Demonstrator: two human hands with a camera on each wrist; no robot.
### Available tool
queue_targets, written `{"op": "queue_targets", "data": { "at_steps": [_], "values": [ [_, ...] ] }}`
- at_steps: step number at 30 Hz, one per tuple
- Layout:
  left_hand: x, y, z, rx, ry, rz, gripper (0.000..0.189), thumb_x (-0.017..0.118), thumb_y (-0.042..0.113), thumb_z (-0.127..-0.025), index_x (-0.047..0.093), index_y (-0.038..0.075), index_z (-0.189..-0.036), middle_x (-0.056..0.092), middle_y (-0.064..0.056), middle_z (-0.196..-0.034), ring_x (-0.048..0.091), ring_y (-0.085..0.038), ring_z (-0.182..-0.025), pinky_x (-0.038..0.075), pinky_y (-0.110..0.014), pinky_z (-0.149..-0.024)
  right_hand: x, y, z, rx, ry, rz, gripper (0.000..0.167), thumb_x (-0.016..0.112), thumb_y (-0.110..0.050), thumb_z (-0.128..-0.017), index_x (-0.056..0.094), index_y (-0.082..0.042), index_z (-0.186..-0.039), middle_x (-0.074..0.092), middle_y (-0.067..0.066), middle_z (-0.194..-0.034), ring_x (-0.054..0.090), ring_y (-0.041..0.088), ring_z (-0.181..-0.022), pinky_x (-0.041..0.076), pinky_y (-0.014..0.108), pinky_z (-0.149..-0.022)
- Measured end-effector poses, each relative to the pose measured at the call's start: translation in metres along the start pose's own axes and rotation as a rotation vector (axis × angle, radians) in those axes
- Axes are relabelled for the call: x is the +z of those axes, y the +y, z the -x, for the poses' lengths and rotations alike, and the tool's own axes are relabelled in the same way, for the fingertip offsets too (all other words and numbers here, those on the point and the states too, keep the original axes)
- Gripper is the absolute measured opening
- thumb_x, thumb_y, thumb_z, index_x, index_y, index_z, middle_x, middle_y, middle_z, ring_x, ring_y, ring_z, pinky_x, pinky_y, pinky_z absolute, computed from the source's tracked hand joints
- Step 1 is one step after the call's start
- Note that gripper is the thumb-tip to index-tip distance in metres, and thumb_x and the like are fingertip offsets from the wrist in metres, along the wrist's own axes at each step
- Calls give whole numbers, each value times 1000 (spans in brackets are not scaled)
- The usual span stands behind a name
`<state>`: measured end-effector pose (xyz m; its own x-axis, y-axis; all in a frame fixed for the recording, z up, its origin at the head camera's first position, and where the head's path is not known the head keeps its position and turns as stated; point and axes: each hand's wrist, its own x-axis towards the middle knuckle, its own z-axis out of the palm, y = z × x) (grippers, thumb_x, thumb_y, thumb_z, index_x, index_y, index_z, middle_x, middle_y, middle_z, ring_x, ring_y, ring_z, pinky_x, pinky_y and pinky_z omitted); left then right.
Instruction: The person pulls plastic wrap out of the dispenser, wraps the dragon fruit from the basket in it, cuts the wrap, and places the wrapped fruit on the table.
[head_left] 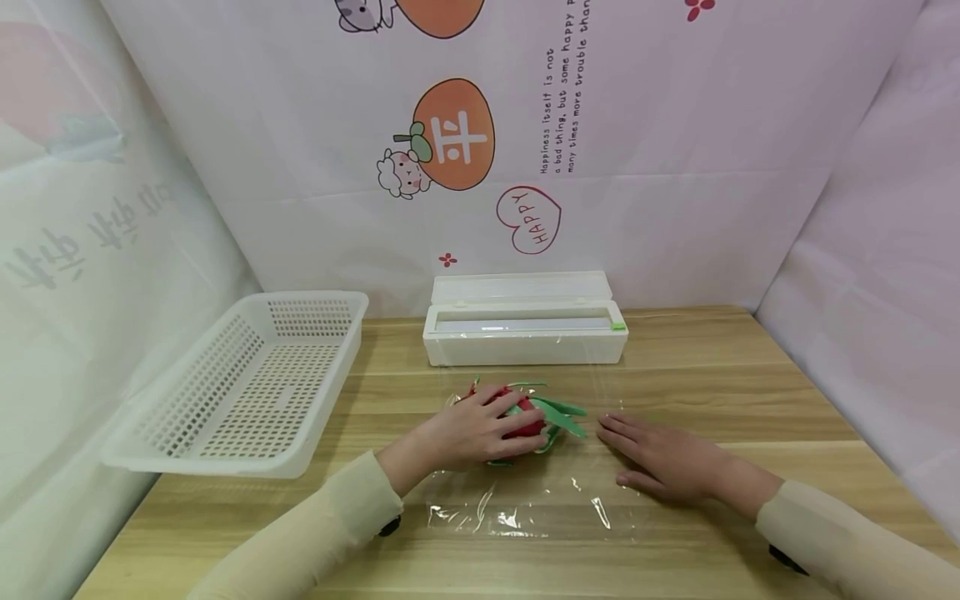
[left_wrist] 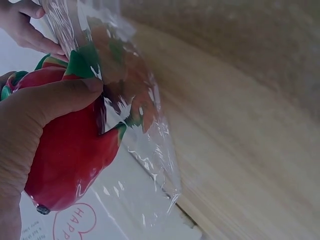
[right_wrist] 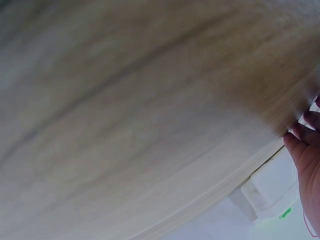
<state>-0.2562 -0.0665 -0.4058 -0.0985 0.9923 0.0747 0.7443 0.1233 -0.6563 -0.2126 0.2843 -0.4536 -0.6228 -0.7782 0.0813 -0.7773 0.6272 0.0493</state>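
A red dragon fruit (head_left: 527, 422) with green leafy scales lies on a sheet of clear cling film (head_left: 540, 504) on the wooden table. From above, my left hand (head_left: 480, 425) grips the fruit, its fingers spread over the top. In the left wrist view the thumb presses along the side of the dragon fruit (left_wrist: 70, 155), and wrinkled film (left_wrist: 155, 155) stands beside it. My right hand (head_left: 667, 458) rests on the table at the film's right side, fingers nearly straight and pointing at the leaf tips. It holds nothing.
Behind the fruit stands a white cling film dispenser (head_left: 525, 348) with its lid raised and a green slider (head_left: 618, 327) at its right end. A white perforated basket (head_left: 300, 442) sits at the left. Printed cloth (head_left: 660, 217) walls off the back and sides.
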Motion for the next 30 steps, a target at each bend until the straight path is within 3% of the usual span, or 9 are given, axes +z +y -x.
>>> {"op": "queue_targets", "data": {
  "at_steps": [7, 14, 21, 30],
  "values": [
    [1, 2, 1, 5, 4, 4, 54, 59, 25, -97, 40, 28, -147, 37, -4, -151, 39, -32, -134, 35, -48, -107, 0, 0, 0, 4, 1, -1, 64, 47, -46, -100, 40, -3, -147, 37, 16, -151, 36, 31, -137, 41, 45, -103],
    [2, 1, 1, 17, 74, 25, 50, 60, 23, -97, 44, 26, -144, 39, -6, -149, 40, -34, -133, 35, -48, -107, 0, -1, 0, 3, 6, -5, 64, 48, -46, -100, 41, -2, -146, 37, 17, -150, 37, 31, -136, 41, 45, -103],
    [3, -2, -1, 23, 134, 87, 51, 63, 32, -94, 47, 21, -141, 41, -8, -148, 42, -33, -129, 32, -45, -109, -2, -1, 1, 11, -8, -3, 65, 46, -47, -100, 39, -2, -147, 36, 17, -151, 36, 31, -137, 40, 45, -104],
    [2, -1, 0, 13, 127, 108, 55, 67, 33, -91, 48, 19, -141, 41, -8, -147, 42, -32, -129, 32, -45, -110, -3, -1, 0, 6, -4, -2, 65, 46, -47, -100, 40, -3, -147, 36, 16, -151, 37, 31, -136, 41, 44, -103]
  ]
}}
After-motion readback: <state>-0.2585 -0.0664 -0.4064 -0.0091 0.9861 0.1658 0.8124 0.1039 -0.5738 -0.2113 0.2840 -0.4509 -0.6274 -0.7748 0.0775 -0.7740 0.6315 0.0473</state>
